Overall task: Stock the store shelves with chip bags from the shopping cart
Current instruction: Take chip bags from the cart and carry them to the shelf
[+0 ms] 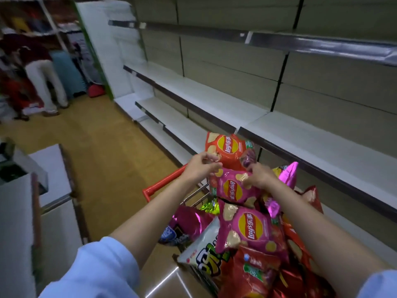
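Pale blue sleeves (103,269) frame both bare forearms reaching over the shopping cart (163,183), whose red plastic rim tops thin wire sides. Glossy, crinkled chip bags fill it: a pink bag (249,231) in the pile, a white bag (204,252) with bold lettering, dark red ones beside. Left hand (199,166) has its fingers curled, pinching the lower edge of an orange bag (229,149) lifted above the cart. Right hand (260,175) grips the top of another pink bag (232,188), fingers curled on it. Flat white metal shelves (300,138) run along the right, bare. Farther down the aisle a person (40,67) bends over.
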`<action>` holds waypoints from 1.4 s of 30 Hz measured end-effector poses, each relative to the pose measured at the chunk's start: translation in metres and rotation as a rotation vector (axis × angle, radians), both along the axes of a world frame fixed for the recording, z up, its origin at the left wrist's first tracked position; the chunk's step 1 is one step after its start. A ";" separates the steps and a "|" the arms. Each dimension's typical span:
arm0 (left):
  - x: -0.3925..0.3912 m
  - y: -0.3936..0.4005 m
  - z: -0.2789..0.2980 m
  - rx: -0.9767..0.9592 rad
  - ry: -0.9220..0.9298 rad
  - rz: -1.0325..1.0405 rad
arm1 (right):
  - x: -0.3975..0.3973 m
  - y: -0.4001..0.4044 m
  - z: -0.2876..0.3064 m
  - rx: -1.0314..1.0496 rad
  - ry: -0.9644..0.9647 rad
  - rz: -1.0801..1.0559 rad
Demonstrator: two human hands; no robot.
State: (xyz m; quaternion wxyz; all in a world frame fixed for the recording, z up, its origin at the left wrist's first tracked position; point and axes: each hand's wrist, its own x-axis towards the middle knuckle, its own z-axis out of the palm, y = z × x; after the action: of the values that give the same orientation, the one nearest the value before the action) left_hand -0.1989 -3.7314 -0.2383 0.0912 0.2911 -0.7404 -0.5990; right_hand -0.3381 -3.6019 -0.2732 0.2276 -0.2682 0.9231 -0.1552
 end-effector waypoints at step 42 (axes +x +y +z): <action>-0.142 -0.204 -0.015 0.513 -0.130 -0.405 | -0.072 -0.112 -0.027 -0.026 0.405 -0.124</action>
State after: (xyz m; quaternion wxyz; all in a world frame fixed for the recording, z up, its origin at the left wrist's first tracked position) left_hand -0.3406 -3.9354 -0.2530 -0.1533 0.1892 -0.6125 -0.7520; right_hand -0.4101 -3.7142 -0.2998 0.0237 -0.2396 0.9627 -0.1238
